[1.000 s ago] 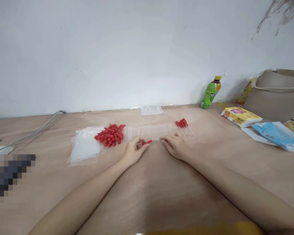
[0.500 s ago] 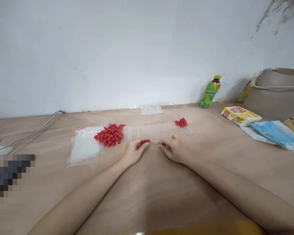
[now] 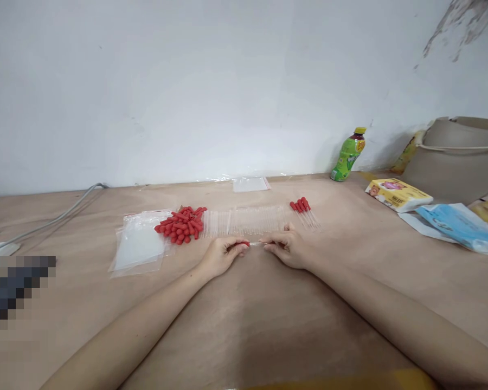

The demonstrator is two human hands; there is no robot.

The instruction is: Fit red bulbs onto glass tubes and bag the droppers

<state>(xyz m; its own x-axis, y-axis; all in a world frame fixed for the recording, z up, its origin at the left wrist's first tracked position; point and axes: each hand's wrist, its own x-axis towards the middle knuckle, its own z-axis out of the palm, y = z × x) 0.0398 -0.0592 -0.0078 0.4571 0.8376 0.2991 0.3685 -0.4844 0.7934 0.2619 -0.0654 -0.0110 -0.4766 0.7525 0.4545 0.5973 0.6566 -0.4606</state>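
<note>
My left hand [image 3: 223,254] pinches a red rubber bulb [image 3: 246,244], most of it hidden by the fingers. From the right, my right hand [image 3: 287,249] grips a thin clear tube [image 3: 257,244] that meets the bulb end-on. Beyond both hands lies a row of clear tubes [image 3: 244,219]. A pile of red bulbs [image 3: 182,225] sits at the row's left end. To the right of the row, several tubes with red bulbs on them [image 3: 305,211] lie side by side.
Clear plastic bags [image 3: 140,244] lie left of the pile, and another bag [image 3: 251,184] is near the wall. A green bottle [image 3: 347,155], a yellow tissue pack [image 3: 398,195], a blue packet [image 3: 461,225] and a grey-brown bucket [image 3: 455,162] stand or lie at right. A cable [image 3: 71,208] crosses the left.
Both hands have come slightly nearer to me with the bulb and tube. The tube has turned from slanting to nearly level, and the view has shifted a little.
</note>
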